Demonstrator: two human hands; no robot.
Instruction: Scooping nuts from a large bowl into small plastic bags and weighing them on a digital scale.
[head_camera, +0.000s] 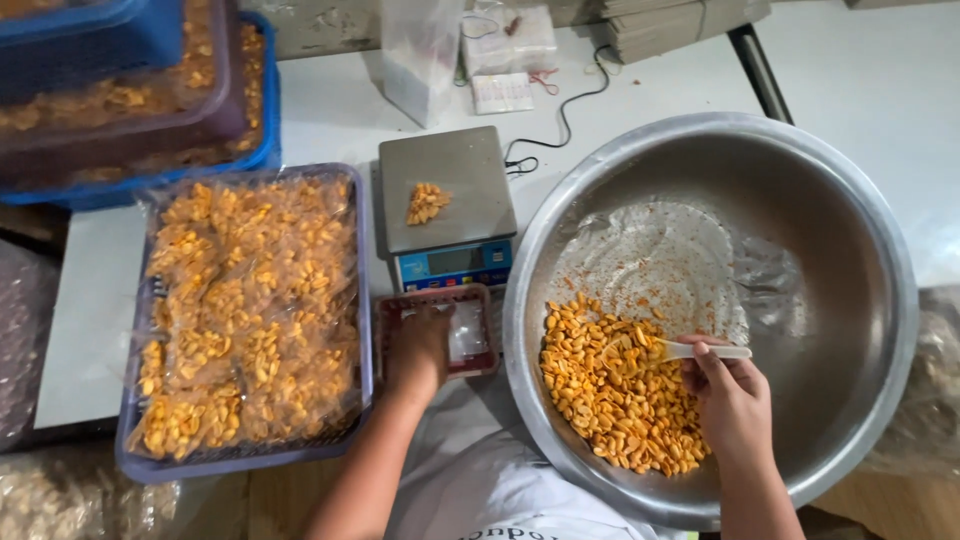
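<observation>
From the head camera, we look down on a white bench (330, 110) where a person's right hand (733, 400) is closed around the handle of a small white plastic spoon (700, 350), its bowl buried in a heap of orange-coated roasted peanuts (610, 390) lying at the near left of a wide round steel basin (860, 300). A crumpled clear plastic sheet (660, 260) dusted with orange crumbs lines the basin floor behind the heap. The left hand (418, 350) rests palm down, fingers curled, on a small red mesh basket (480, 330) holding clear bags; we cannot tell whether it grips one. Just behind the basket stands a grey digital kitchen scale (450, 200) with a small pile of the same nuts (427, 203) on its platform. To the left, a lilac plastic crate (365, 300) holds sealed bags of nuts (250, 310), with stacked blue crates (150, 40) beyond
</observation>
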